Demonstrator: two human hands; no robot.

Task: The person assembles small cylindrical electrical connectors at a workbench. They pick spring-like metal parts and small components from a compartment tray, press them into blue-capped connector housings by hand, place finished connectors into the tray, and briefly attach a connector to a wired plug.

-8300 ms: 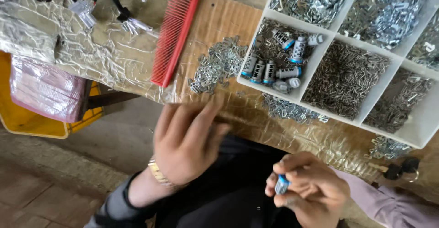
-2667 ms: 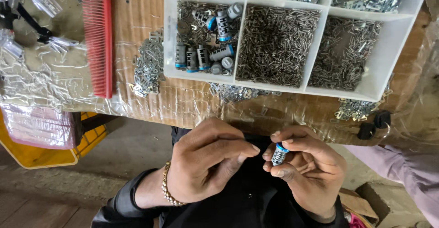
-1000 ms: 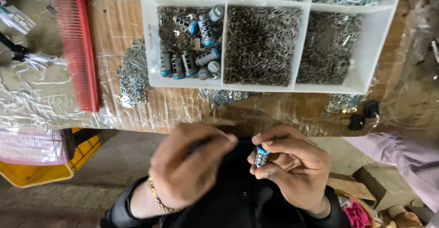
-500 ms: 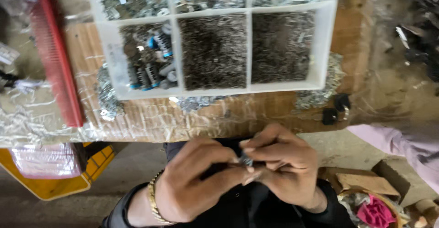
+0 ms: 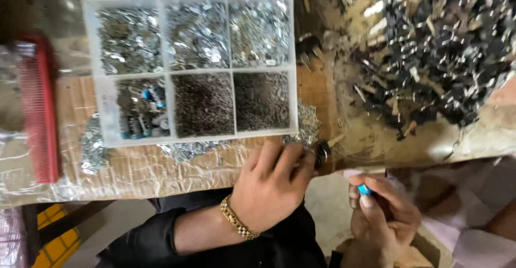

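My left hand (image 5: 271, 190) lay on the front edge of the bench (image 5: 161, 166), fingers curled down over a small scatter of silver metal bits (image 5: 307, 128) just beside the white compartment tray (image 5: 295, 58). Whether those fingers had pinched anything I could not tell; their tips were hidden. My right hand (image 5: 384, 214) hung below the bench edge, its grip clenched around a small blue-tipped cylinder (image 5: 365, 189), only the blue end showing between thumb and forefinger.

The risks, as I judged them: the loose bits sat right at the bench edge, so a careless sweep could push them off onto the floor. The cylinder was held over open space, not over the bench, and a slipped grip would drop it out of reach. The crinkled clear plastic sheet (image 5: 32, 193) covering the bench could snag or slide under my fingers.

Around me, the tray held six compartments of metal parts, with more blue-ended cylinders (image 5: 141, 120) in its lower left one. A red comb-like tool (image 5: 40, 107) lay well to the left, a heap of black parts (image 5: 446, 58) to the right. A small black piece (image 5: 324, 151) sat touching my left fingers, crowding the scatter.
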